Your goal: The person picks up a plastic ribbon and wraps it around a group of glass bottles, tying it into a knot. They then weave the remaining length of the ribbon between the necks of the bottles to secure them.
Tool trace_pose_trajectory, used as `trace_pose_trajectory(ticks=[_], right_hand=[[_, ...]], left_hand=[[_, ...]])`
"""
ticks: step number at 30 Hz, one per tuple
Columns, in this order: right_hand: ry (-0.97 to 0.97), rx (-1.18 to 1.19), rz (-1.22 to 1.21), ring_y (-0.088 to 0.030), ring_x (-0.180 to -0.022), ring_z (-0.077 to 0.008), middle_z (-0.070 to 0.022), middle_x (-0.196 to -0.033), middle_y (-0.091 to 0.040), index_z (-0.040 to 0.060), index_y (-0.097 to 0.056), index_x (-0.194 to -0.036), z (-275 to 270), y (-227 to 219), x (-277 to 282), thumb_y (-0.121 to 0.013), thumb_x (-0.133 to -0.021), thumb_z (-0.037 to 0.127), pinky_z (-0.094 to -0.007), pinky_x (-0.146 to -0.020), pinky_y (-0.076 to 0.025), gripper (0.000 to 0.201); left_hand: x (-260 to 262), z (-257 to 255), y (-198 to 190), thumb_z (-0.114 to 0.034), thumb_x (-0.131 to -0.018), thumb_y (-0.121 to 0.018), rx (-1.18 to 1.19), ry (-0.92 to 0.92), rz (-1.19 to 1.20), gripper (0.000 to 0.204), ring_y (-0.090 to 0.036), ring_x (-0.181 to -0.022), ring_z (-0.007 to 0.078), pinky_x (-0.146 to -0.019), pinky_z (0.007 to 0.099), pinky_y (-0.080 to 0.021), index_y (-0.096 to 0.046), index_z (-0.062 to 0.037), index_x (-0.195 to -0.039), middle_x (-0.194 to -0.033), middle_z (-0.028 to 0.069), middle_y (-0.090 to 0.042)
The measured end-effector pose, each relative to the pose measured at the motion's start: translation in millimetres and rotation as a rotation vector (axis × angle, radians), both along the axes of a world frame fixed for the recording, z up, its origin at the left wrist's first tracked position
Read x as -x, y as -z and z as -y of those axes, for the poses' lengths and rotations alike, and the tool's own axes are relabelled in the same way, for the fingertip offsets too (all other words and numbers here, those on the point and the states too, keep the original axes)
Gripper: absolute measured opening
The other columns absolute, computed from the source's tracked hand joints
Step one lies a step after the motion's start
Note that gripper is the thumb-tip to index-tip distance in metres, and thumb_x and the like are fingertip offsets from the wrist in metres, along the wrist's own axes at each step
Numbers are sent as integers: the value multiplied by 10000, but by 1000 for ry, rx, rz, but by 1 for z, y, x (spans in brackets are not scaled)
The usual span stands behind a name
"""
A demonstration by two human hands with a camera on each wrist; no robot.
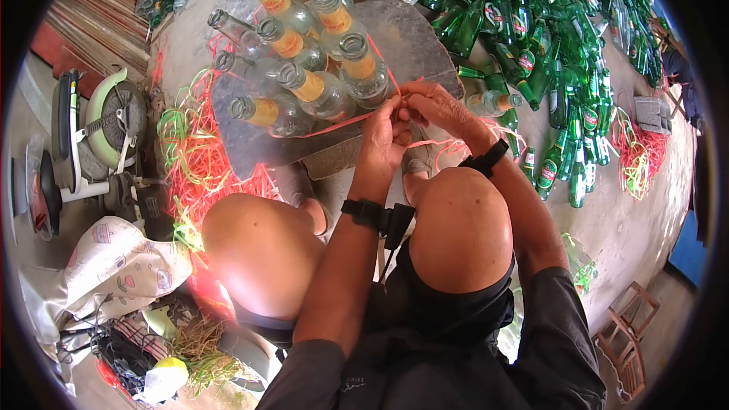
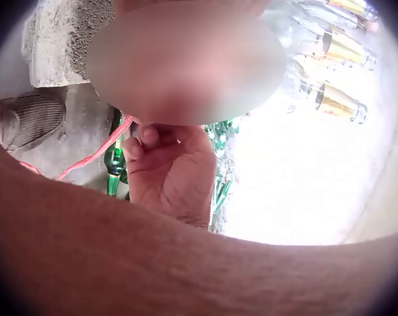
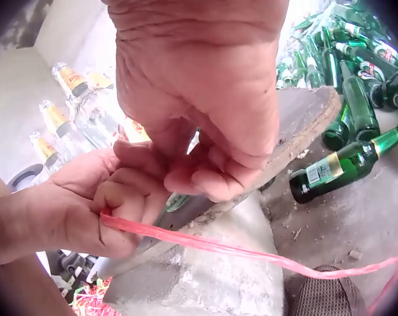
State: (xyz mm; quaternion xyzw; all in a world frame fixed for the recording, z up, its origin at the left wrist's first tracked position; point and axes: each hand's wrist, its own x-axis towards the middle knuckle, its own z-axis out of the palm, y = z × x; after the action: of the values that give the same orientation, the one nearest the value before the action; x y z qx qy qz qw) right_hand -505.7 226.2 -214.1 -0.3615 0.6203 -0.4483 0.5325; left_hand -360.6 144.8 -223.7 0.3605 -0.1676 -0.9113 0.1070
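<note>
Several clear glass bottles with yellow neck labels stand grouped on a dark slab. A pink plastic string runs around the group and meets both hands at its near right side. My left hand has its fingers curled around the string, whose loose tail trails from its fist in the right wrist view. Pressed up against it, my right hand pinches the string with bent fingers and thumb. Its fingertips are partly hidden, and a blurred patch covers much of the left wrist view.
Green bottles lie heaped at the right; one green bottle lies beside the slab. A single clear bottle lies by the right hand. Tangled pink and green string hangs left of the slab. A wheeled machine stands far left.
</note>
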Motion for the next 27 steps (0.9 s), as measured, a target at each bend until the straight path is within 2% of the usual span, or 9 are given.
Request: trace_pose_trajectory(ticks=[4,6,7,9,12,14,22,24,27], right_hand=[[1,73,-98,-631,-698,-99,-5,-752,-662,55,-701,-947,3,11,-2,-562,-927,149,-303,-597,-486,170],[35,228,-259,-657,-664,-218,-67,-728,-672,36,-676,-895,3,11,-5,-573,-920,129,-381,-616,-508,141],[37,229,-258,-657,-664,-218,-67,-728,-672,36,-676,-895,4,9,-3,-573,-920,129,-381,-616,-508,141],[-12,352,-760,-662,-721,-351,-166,-806,-667,9,-645,-964,6,6,3,-578,-941,95,-424,-668,-520,111],[55,325,-861,-630,-777,-437,-220,-831,-636,9,-627,-934,13,6,3,-592,-924,102,-471,-683,-512,100],[90,334,-898,-636,-776,-443,-224,-806,-634,13,-602,-897,19,11,-1,-587,-912,111,-496,-678,-513,100],[163,285,-978,-643,-801,-445,-235,-828,-634,24,-585,-863,28,14,-11,-588,-905,138,-522,-689,-519,122],[176,249,-946,-633,-827,-430,-193,-866,-626,23,-606,-914,24,13,-14,-583,-903,84,-512,-708,-509,66],[143,186,-1073,-631,-850,-425,-172,-897,-603,28,-613,-906,20,5,-16,-578,-903,83,-515,-719,-516,65]], left_hand=[[-3,0,-9,-299,-968,-648,35,-33,99,156,-387,-508,45,-441,227,-226,-635,-144,-962,-688,-87,-504],[-6,-1,-13,-295,-954,-675,43,-21,127,153,-369,-496,48,-441,231,-218,-629,-151,-929,-663,-93,-477],[-10,-3,-16,-273,-942,-692,69,-41,137,148,-344,-483,49,-441,237,-209,-613,-161,-888,-646,-99,-444],[-12,-4,-15,-251,-930,-708,95,-59,147,161,-318,-470,50,-441,243,-200,-597,-170,-847,-629,-104,-411],[-14,-1,-11,-198,-894,-745,88,-127,179,207,-287,-457,51,-433,258,-191,-562,-184,-799,-628,-102,-373],[-14,0,-19,-130,-907,-691,121,-210,273,75,-296,-445,33,-402,254,-194,-634,-86,-888,-621,-94,-394],[-16,-1,-18,-83,-874,-709,168,-291,319,69,-312,-427,40,-381,249,-224,-641,-81,-863,-595,-84,-391],[-16,-2,-17,-76,-871,-710,168,-301,318,70,-312,-425,41,-378,251,-228,-641,-81,-860,-589,-82,-389],[-19,-1,-15,-138,-852,-760,192,-268,294,141,-341,-479,42,-417,253,-224,-619,-140,-856,-660,-85,-432]])
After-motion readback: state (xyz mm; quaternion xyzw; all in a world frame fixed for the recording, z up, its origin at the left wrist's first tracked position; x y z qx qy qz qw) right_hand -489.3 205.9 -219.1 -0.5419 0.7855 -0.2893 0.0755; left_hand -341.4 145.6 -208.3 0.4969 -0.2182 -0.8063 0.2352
